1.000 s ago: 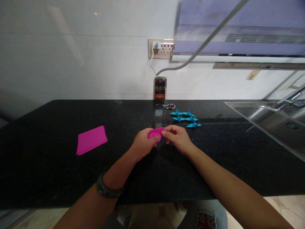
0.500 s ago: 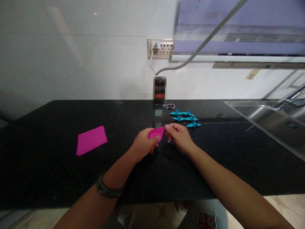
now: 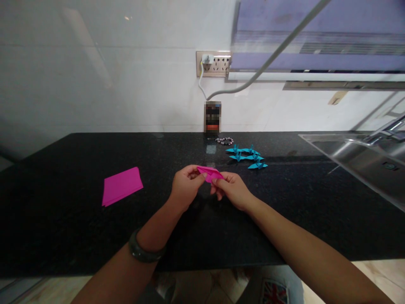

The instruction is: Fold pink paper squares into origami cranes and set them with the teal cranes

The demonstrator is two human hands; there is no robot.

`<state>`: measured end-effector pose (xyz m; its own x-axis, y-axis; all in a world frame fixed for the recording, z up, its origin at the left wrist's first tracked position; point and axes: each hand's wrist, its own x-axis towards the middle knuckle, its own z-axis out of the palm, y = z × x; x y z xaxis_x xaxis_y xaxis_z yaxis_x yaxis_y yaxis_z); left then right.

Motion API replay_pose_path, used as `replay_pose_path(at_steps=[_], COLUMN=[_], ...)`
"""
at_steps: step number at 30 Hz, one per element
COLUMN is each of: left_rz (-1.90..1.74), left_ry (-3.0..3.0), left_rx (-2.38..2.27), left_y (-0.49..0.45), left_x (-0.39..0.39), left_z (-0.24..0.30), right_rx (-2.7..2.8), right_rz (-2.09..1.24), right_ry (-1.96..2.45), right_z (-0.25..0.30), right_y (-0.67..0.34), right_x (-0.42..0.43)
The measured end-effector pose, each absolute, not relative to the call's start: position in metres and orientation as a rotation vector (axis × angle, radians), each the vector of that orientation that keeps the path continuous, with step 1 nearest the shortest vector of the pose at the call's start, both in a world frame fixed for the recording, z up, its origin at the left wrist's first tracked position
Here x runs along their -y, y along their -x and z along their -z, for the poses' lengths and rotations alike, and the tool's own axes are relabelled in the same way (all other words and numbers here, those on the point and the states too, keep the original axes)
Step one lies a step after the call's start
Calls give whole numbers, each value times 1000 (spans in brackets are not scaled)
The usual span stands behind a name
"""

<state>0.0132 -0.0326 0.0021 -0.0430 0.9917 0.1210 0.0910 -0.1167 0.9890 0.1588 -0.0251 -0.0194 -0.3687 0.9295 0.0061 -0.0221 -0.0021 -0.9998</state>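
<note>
A small folded piece of pink paper is held above the dark counter between both hands. My left hand pinches its left end, thumb in front and fingers behind. At its lower right, my right hand grips the paper between thumb and fingers. The paper's layers stand partly apart along the top. Beyond my right hand, several blue folded paper cranes sit grouped on the counter. To the left of my left hand lies a stack of flat pink paper sheets.
The black speckled counter runs up to a white wall. A beaded bracelet lies at the back, near a blurred upright object. On the right is a steel sink. A grey cable hangs by a wall socket.
The pink paper has turned from a pointed diamond to a wider, flatter shape with its layers apart. My right hand has moved slightly down and left, from the paper's tip onto its lower right.
</note>
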Motion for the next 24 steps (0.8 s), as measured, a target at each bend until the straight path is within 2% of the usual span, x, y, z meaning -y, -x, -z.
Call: replay_pose_path(at_steps=[3,9,20,24], left_rz=[-1233,-1184,-1207,-1185], left_ry=[-1288,-1395,-1419,-1545], left_rx=[-1202,-1187,-1272,-1302], left_y=[-14,-17,-13,-12], left_x=[35,36,31,31], left_z=[-2,2,9,9], right_rx=[1488,1466,1472,1499], right_rz=[-1453,-1174,-1210,-1106], right_ry=[1032,1152,1196,1209], right_z=[20,21,21,26], right_y=[-157,-158,-159,-161], right_x=[26,24,20,17])
